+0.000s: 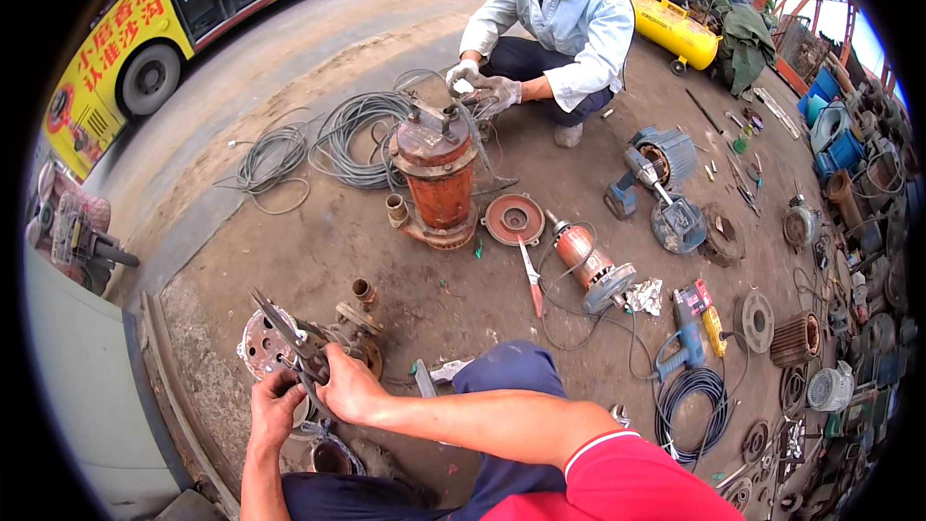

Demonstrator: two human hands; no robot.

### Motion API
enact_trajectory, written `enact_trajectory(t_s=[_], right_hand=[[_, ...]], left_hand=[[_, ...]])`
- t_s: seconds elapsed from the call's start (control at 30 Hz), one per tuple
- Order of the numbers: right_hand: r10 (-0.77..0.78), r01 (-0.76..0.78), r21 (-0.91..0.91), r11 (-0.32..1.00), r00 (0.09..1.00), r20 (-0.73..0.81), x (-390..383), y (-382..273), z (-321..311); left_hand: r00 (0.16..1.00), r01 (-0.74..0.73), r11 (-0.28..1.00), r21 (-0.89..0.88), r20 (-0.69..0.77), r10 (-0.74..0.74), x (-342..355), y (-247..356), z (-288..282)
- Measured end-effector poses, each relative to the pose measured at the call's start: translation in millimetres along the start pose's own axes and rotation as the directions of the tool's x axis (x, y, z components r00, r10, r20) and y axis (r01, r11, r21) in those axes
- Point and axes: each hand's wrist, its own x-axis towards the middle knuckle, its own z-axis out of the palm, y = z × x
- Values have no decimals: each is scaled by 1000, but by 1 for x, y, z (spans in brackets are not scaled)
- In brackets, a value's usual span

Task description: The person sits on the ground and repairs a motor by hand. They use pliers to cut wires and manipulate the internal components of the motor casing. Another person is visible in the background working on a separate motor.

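My right hand [349, 388] is closed on a large dark pliers-like tool [299, 345], its end pointing up and left over a rusty, white-rimmed round metal plate [262, 355]. My left hand [275, 407] is pinched beside the tool at the plate's lower edge, on something small that I cannot make out. A pump body [363, 328] with flanged fittings lies just right of them, partly behind the tool, and a short upright pipe fitting [365, 291] is above it. A metal collar [331, 455] with cord round it sits below my hands.
A co-worker [569, 48] in gloves squats behind an orange pump [439, 191] with coiled cables [352, 135]. Motor parts [579, 251], a blue power tool [680, 345] and a cable coil [690, 410] lie rightward. A yellow bus [125, 29] stands beyond; a pale panel [77, 376] borders the left.
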Motion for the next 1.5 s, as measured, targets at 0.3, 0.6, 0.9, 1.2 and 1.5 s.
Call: enact_trajectory(t_s=[0.3, 0.6, 0.9, 1.2, 1.5], right_hand=[[-51, 50, 20, 999, 998, 39, -3, -1, 5], [-91, 92, -4, 996, 993, 77, -15, 8, 9], [46, -48, 57, 997, 999, 26, 0, 0, 1], [139, -98, 341, 935, 985, -98, 15, -3, -10], [224, -173, 412, 895, 971, -80, 17, 4, -16]], left_hand=[[995, 4, 995, -98, -94, -13, 1, -4, -2], [991, -35, 980, -197, -136, 8, 6, 3, -1], [991, 9, 999, -47, -134, -15, 7, 8, 6], [999, 13, 996, -93, -43, -17, 10, 4, -2], [996, -75, 986, -149, 27, 80, 7, 4, 7]])
